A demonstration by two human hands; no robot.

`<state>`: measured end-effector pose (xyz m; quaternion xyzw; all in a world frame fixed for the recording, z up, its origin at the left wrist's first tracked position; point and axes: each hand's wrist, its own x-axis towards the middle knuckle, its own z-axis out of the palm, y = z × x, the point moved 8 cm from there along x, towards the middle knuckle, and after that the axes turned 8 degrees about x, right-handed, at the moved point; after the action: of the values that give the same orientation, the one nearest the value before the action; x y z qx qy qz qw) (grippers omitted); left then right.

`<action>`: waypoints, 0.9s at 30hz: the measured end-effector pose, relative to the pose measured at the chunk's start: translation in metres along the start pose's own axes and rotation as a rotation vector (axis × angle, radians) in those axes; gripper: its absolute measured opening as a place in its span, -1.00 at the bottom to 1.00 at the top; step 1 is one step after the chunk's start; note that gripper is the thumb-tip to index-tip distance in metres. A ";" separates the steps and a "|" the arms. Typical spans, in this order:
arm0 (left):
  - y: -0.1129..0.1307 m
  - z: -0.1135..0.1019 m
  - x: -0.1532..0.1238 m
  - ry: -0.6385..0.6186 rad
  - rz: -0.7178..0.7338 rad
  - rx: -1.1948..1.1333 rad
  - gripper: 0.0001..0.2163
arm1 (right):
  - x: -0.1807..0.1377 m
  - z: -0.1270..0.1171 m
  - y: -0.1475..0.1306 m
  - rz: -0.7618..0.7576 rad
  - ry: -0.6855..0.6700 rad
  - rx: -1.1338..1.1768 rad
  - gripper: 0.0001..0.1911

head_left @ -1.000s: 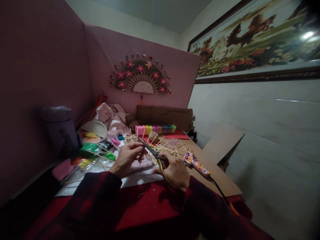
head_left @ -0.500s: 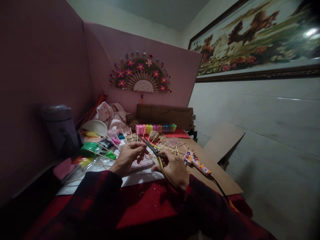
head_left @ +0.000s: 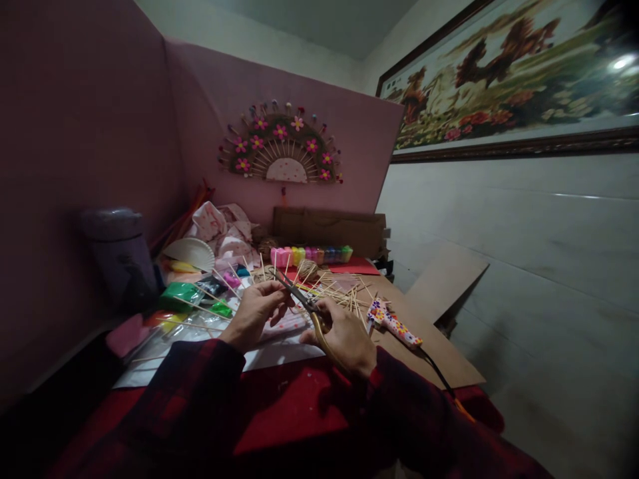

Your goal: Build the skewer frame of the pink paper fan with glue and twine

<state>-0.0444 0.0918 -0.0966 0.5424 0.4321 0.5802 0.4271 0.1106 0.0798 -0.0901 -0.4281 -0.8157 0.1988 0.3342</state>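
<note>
A thin wooden stick (head_left: 276, 282) is pinched in the left hand (head_left: 257, 311) above the counter (head_left: 439, 352). Scissors (head_left: 305, 305) are gripped by the right hand (head_left: 344, 336), blades at the stick. No legible writing is seen.

A flower-studded fan decoration (head_left: 281, 150) hangs on the pink board; a floral glue gun (head_left: 394, 325) lies on the cardboard surface (head_left: 439, 359); coloured clay tubs (head_left: 312, 255) line up behind; a paper plate (head_left: 190, 253) sits left.

Home craft corner: stick fan (head_left: 282, 148), clay tubs (head_left: 310, 255), framed picture (head_left: 509, 80).
</note>
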 end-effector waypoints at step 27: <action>0.003 0.006 -0.005 -0.033 -0.064 0.121 -0.89 | 0.001 0.009 0.010 0.009 -0.076 0.108 -0.60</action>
<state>-0.0380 0.0868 -0.0942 0.5627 0.4762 0.5301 0.4191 0.1097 0.0856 -0.1022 -0.4053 -0.8141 0.2600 0.3246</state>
